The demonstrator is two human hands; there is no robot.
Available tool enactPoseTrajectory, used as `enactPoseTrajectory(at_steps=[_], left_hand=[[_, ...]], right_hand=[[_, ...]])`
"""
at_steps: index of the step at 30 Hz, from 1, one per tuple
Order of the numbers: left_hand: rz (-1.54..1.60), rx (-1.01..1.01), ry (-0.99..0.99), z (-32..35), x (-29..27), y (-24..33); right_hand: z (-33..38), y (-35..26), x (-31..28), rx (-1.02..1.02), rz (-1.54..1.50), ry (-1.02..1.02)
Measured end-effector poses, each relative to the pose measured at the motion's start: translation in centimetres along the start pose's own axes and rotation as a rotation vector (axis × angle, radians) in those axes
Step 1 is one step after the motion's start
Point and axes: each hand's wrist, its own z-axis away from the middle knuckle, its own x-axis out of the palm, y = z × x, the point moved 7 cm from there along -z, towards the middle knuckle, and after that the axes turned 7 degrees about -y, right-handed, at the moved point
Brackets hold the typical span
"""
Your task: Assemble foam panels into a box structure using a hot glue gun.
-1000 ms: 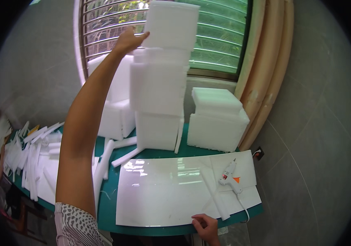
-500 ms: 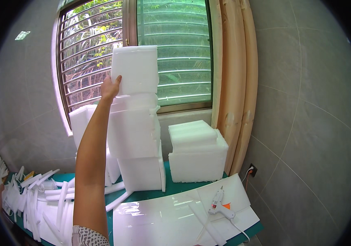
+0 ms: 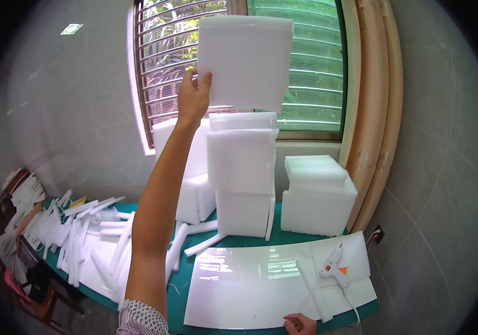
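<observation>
Drawn nearer since the earlier frame, the white foam piece hangs above the foam stack, a strip of window showing between. The left hand grasps its left edge, thumb in front. It looks light, stiffish but easily dented; holding both side edges would likely steady it. The right hand curls at the glossy white sheet's near edge; whether it grips cannot be told. Farther right, a glue gun lies on the sheet, over the green tabletop.
</observation>
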Motion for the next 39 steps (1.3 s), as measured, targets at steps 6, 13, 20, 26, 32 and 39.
enactPoseTrajectory(at_steps=[6, 13, 20, 26, 32, 39], left_hand=[[0.178, 0.099, 0.049, 18.0, -7.5, 4.9], [0.682, -0.452, 0.068, 41.9, -17.2, -3.7], [0.964, -0.825, 0.256, 53.5, -15.9, -1.3], [0.829, -1.082, -0.182, 52.0, -11.5, -0.2], [0.075, -0.831, -0.22, 52.5, -13.7, -1.4], [0.066, -0.597, -0.294, 50.8, -11.0, 3.0]], right_hand=[[0.3, 1.1, 0.0, -0.066, -0.215, 0.035], [-1.5, -6.7, -0.9, -0.395, -0.408, -0.043], [-0.1, -14.1, 1.3, -0.514, -0.256, -0.23], [-2.3, -11.4, 4.0, -0.202, 0.033, -0.086], [-2.5, -10.7, 4.5, -0.182, 0.221, 0.039], [-3.2, -9.3, 6.8, -0.499, 0.573, 0.141]])
